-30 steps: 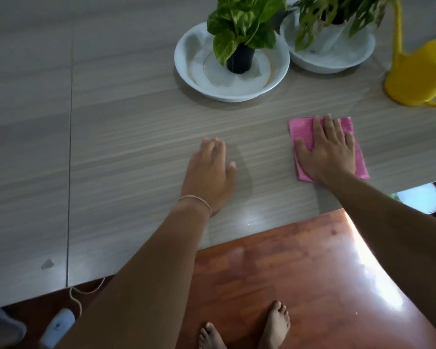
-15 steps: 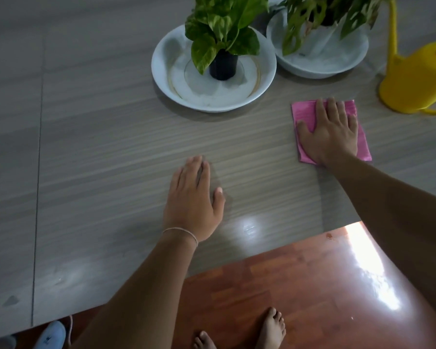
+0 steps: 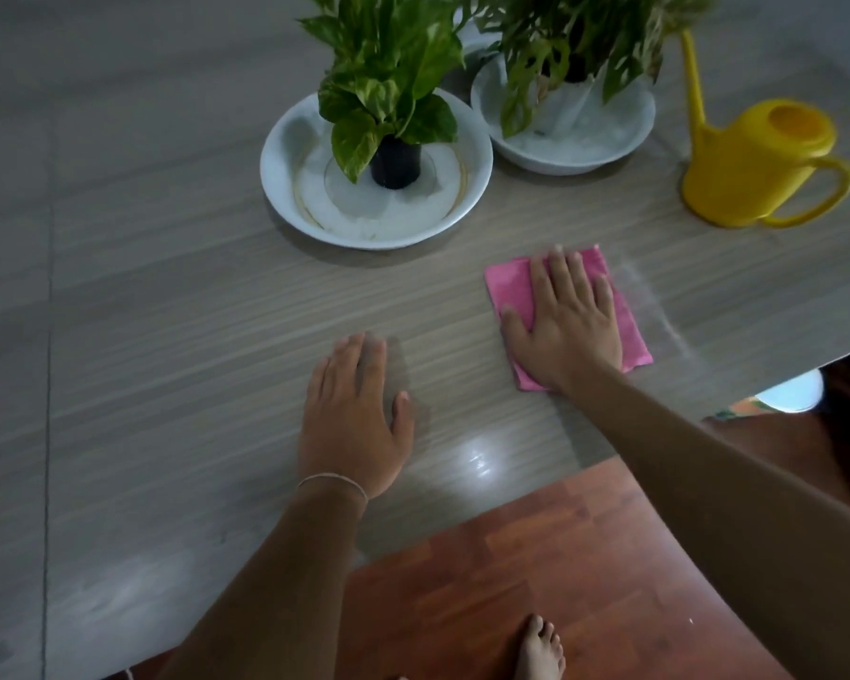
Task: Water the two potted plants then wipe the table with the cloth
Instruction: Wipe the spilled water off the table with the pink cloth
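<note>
My right hand [image 3: 568, 326] lies flat, fingers spread, pressing a folded pink cloth [image 3: 509, 287] onto the grey wood-grain table [image 3: 168, 287]. A faint damp streak runs just right of the cloth. My left hand [image 3: 354, 419] rests palm down on the bare table to the left, holding nothing. Behind them, a leafy plant in a black pot [image 3: 396, 164] stands in a white bowl [image 3: 285, 188]. A second plant [image 3: 575, 36] sits in another white bowl [image 3: 609, 144]. A yellow watering can [image 3: 751, 174] stands upright at the right.
The table's near edge runs diagonally below my hands, with red-brown wooden floor [image 3: 536, 581] and my bare foot [image 3: 538, 650] beneath it. A seam in the tabletop runs down the left side. A pale round object [image 3: 791, 392] lies on the floor under the table's right edge.
My right hand has slid the pink cloth first away and to the right, then back left and nearer, leaving a faint streak. My left hand has stayed flat on the table. The view has shifted.
</note>
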### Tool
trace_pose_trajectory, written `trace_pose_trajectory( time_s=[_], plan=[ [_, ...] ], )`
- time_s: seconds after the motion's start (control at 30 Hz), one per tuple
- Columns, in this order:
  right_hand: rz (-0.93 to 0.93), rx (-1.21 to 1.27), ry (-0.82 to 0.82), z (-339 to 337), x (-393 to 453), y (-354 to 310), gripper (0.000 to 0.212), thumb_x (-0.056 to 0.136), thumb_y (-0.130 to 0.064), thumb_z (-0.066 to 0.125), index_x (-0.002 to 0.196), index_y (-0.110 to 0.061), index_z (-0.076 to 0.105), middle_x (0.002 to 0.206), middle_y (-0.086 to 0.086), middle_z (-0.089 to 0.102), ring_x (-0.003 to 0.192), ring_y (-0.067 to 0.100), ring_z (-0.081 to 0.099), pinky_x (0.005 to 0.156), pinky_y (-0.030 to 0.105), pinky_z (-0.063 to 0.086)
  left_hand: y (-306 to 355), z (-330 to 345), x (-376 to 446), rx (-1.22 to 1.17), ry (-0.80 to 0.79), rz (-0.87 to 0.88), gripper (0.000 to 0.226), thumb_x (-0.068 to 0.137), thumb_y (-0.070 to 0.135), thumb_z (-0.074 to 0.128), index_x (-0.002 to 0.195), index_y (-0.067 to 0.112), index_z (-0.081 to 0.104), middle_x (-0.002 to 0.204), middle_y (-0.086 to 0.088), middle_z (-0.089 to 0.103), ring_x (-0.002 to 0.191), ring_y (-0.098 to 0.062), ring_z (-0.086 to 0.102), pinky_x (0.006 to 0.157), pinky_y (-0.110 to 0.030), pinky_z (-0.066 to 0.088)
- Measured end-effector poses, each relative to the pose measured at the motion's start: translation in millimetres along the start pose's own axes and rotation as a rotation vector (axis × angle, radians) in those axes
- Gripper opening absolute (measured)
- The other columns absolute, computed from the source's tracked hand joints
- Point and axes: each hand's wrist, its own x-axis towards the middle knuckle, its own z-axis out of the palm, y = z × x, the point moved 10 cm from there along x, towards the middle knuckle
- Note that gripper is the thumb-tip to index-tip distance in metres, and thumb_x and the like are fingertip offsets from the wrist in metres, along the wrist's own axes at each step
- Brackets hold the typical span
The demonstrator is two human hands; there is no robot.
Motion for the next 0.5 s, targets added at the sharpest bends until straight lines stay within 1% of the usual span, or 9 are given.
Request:
trace_pose_trajectory(
  time_s=[0.07, 0.2, 0.27, 0.37, 0.43, 0.5],
  plan=[
    [-0.052, 0.001, 0.000, 3, -35, -19, 0.082, 0.097, -0.064, 0.020, 0.162, -0.014, 0.018, 0.171, 0.010, 0.010, 0.159, 0.026, 0.004, 0.128, 0.049, 0.003, 0, -2, 1, -0.023, 0.008, -0.012, 0.072, 0.090, 0.042, 0.042, 0.154, 0.008, 0.039, 0.155, -0.019, 0.044, 0.145, -0.037, 0.039, 0.118, -0.053, 0.032],
    [-0.139, 0.054, 0.062, 8, -116, -54, 0.079, 0.094, -0.060, 0.041, 0.156, -0.011, 0.036, 0.167, 0.013, 0.026, 0.157, 0.029, 0.019, 0.126, 0.053, 0.015, 2, -4, 1, -0.026, 0.002, 0.005, 0.073, 0.091, 0.042, 0.043, 0.157, 0.009, 0.034, 0.156, -0.020, 0.043, 0.144, -0.038, 0.039, 0.118, -0.051, 0.032],
    [-0.146, 0.053, 0.050, 14, -138, -62, 0.080, 0.093, -0.060, 0.043, 0.156, -0.012, 0.038, 0.166, 0.012, 0.027, 0.157, 0.028, 0.019, 0.125, 0.054, 0.017, 1, -5, 2, -0.032, 0.019, 0.010, 0.072, 0.092, 0.041, 0.043, 0.155, 0.007, 0.036, 0.154, -0.022, 0.045, 0.142, -0.040, 0.042, 0.116, -0.052, 0.035],
    [-0.151, 0.039, 0.036, 16, -140, -60, 0.080, 0.093, -0.062, 0.041, 0.158, -0.015, 0.034, 0.168, 0.010, 0.024, 0.157, 0.027, 0.016, 0.125, 0.053, 0.016, 0, -6, 1, -0.056, 0.049, 0.015, 0.072, 0.092, 0.041, 0.044, 0.153, 0.003, 0.039, 0.151, -0.024, 0.047, 0.139, -0.043, 0.045, 0.114, -0.054, 0.037],
    [-0.166, 0.035, 0.041, 15, -132, -55, 0.080, 0.094, -0.063, 0.040, 0.157, -0.016, 0.035, 0.168, 0.009, 0.025, 0.157, 0.026, 0.018, 0.126, 0.051, 0.016, 0, -6, 1, -0.070, 0.051, 0.021, 0.072, 0.092, 0.041, 0.044, 0.152, 0.002, 0.039, 0.151, -0.024, 0.047, 0.139, -0.043, 0.045, 0.114, -0.054, 0.038],
    [-0.140, 0.030, 0.052, 12, -119, -40, 0.079, 0.094, -0.064, 0.039, 0.157, -0.018, 0.035, 0.168, 0.008, 0.026, 0.157, 0.026, 0.019, 0.126, 0.050, 0.015, -1, -5, 1, -0.081, 0.048, 0.019, 0.072, 0.092, 0.042, 0.044, 0.152, 0.003, 0.039, 0.152, -0.024, 0.047, 0.140, -0.042, 0.043, 0.115, -0.054, 0.036]
  ],
)
